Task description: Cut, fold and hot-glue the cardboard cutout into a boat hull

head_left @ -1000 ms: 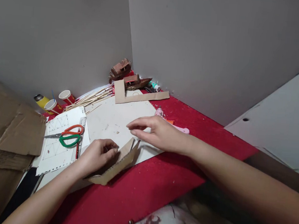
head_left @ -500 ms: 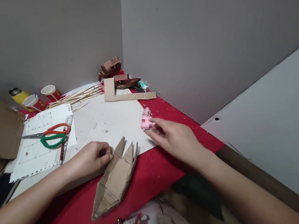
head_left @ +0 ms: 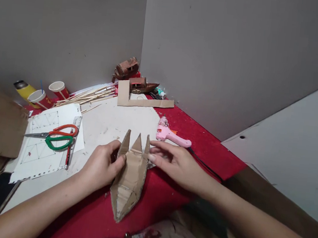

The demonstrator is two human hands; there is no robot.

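A cardboard boat hull point(head_left: 133, 169) with folded-up sides sits in front of me, its closed point toward me and three separate pointed flaps at the far end. My left hand point(head_left: 106, 162) is closed on its left wall, the thumb inside and the fingers mostly hidden behind. At the right wall, near the far end, my right hand point(head_left: 168, 159) has its thumb and fingertips against the cardboard; some of its fingers are hidden. Just beyond that hand lies a pink glue gun point(head_left: 171, 134), released, its black cord running to the right.
Orange-and-green scissors point(head_left: 60, 137) and a ruler point(head_left: 74, 133) lie on drawn paper point(head_left: 37, 155) at left. Behind are wooden sticks point(head_left: 90, 96), paper cups point(head_left: 40, 99), a yellow bottle point(head_left: 25, 90), an L-shaped cardboard piece point(head_left: 149, 102) and two brown model boats point(head_left: 127, 67). Walls close the far corner.
My right hand has let go of the glue gun and come to the hull's right wall. The hull has turned more upright in view, and my left hand has taken a fuller grip.
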